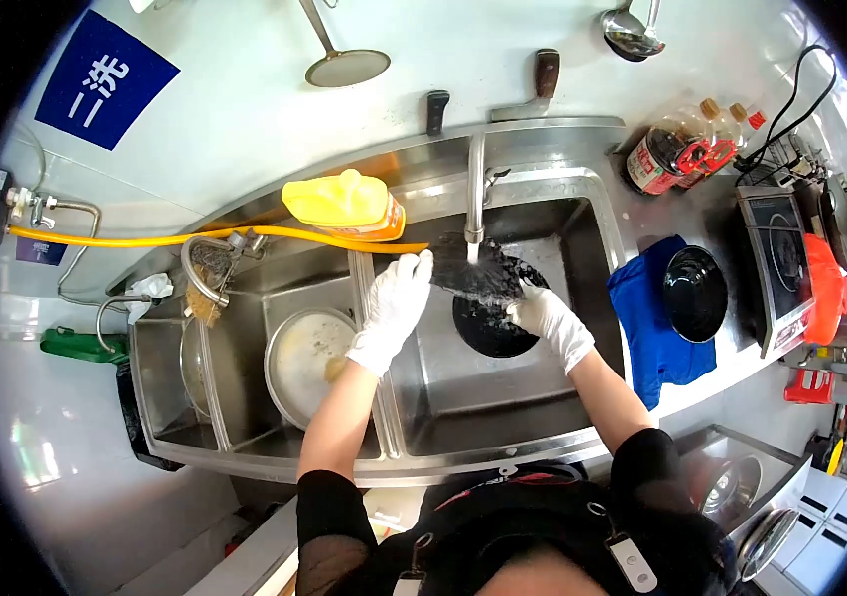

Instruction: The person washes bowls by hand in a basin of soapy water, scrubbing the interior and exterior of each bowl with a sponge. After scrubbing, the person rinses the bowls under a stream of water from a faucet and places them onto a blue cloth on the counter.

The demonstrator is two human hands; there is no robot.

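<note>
Both hands wear white gloves over the right-hand sink basin [463, 397]. My left hand [396, 306] is closed on the left edge of a wet black dish [468, 276]; its exact shape is blurred by splashing water. My right hand [549, 320] grips the right side of the same dish, fingers curled at its edge. Water runs onto it from the metal faucet [475, 189] above. Below the held dish, a round black bowl [495, 333] rests in the basin, partly hidden. The end of a yellow hose [314, 235] lies just beyond my left fingertips.
A round pan of cloudy water [306, 348] sits in the middle basin. Behind it stands a yellow jug [349, 204]. To the right, another black bowl [696, 295] lies on a blue cloth [650, 343]. Sauce bottles [667, 154] and a cleaver [533, 94] are at the back.
</note>
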